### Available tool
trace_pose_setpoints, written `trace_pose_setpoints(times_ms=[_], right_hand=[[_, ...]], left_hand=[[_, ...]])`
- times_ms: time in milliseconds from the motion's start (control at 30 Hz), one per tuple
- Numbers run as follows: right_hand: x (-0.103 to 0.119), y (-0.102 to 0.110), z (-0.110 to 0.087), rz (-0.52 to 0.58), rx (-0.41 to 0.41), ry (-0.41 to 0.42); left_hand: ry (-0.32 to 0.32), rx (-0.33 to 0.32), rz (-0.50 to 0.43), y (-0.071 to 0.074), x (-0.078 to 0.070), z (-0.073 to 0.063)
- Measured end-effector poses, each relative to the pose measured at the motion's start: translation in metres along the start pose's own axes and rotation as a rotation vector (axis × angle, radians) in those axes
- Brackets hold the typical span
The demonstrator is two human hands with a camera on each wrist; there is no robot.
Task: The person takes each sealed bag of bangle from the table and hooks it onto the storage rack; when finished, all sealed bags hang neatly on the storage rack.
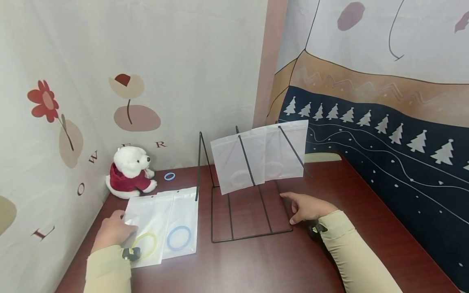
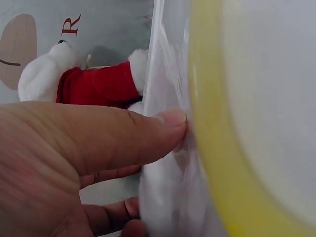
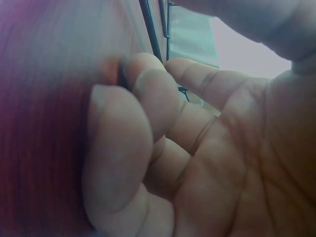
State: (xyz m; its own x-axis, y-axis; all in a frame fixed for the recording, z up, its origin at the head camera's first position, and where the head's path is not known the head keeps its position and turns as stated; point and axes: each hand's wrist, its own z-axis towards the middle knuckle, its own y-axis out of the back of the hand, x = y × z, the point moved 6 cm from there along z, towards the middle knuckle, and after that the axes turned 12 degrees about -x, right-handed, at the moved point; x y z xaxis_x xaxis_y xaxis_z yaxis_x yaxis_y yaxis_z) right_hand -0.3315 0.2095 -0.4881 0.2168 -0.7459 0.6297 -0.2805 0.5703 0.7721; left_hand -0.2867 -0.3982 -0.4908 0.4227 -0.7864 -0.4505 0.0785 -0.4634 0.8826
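On the L side of the table (image 1: pixel 256 264), your L hand (image 1: pixel 113 230) pinches the yellow bag (image 1: pixel 157 217) by its outer edge, thumb on the face right beside the yellow ring (image 2: pixel 212 123); can't tell if that edge is off the tabletop. Yellow bag looks to overlap the blue bag (image 1: pixel 185 213) next to it, so best ease it sideways w/ a slow pull, or the lower one may drag along. Grip the margin only, approx. where your thumb is; squeezing in onto the ring would prob. crease the film. Your R hand (image 1: pixel 311 207) is at the rack (image 1: pixel 250 237), gripping nothing that shows: index reaching to the side bar, thumb by the front corner, other fingers loosely bent; can't tell how hard it presses. Light contact there should do, esp. since the L rack bag (image 1: pixel 229 158) and R rack bag (image 1: pixel 274 148) stand tilted on the wires and a bump could shift them. Bear (image 1: pixel 128 179) and loose ring (image 1: pixel 169 179) are just behind the flat bags, so mind your L knuckles and any swinging corner. Min. speed, level wrist, no tugging.
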Motion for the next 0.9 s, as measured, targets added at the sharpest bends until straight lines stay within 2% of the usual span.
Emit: trace_pose_setpoints(times_ms=[233, 333, 467, 567, 733, 900], right_hand=[[0.000, 0.000, 0.000, -0.003, -0.004, 0.019], [0.000, 0.000, -0.001, -0.006, -0.006, 0.018], [0.001, 0.000, -0.001, 0.002, -0.008, 0.006], [0.002, 0.000, -0.001, 0.005, -0.011, 0.004], [0.003, 0.001, -0.001, -0.002, -0.010, 0.012], [0.002, 0.000, -0.001, -0.009, -0.013, 0.023]], left_hand=[[0.038, -0.001, -0.030, 0.003, -0.001, -0.006], [0.025, 0.011, -0.067, 0.005, -0.001, -0.004], [-0.055, 0.029, -0.106, 0.011, -0.003, 0.000], [-0.125, 0.018, -0.111, 0.017, -0.008, 0.000], [-0.220, 0.023, -0.151, 0.027, -0.021, -0.007], [-0.260, 0.049, -0.186, 0.033, -0.033, -0.017]])
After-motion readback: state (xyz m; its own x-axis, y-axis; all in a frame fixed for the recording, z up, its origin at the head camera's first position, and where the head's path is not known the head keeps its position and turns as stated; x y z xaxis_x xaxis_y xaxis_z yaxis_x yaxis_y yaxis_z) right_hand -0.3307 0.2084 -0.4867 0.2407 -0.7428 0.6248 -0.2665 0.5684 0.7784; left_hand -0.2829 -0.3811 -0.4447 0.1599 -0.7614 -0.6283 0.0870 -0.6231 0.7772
